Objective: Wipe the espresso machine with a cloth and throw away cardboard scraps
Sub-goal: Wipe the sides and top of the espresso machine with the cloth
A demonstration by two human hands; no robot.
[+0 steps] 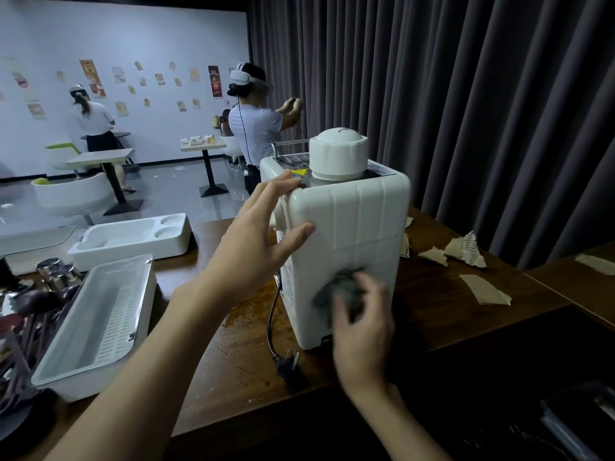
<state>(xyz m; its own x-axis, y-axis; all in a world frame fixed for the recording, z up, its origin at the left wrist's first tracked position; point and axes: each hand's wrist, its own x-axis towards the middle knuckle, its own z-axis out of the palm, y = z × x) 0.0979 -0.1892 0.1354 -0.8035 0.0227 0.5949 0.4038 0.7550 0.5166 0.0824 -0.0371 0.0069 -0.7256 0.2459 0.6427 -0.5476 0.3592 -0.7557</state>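
My left hand (263, 237), spread flat, steadies espresso machine (359, 221); right hand (362, 334) grips cloth (339, 287), mid-wipe. Cardboard scraps (486, 289) uncollected near worktop's (432, 304) right edge.

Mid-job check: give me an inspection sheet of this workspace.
Surface: dark wooden counter, stained left of the machine.
Job's things: machine upright; grey cloth on its lower panel; cardboard scraps lying to its right.
Clutter: two white trays, metal cups at left.
Hands: left hand steadies the machine's top; right hand holds the cloth.
Cables: cord unplugged, plug on the counter.
Surroundings: curtain, two people in headsets, tables.
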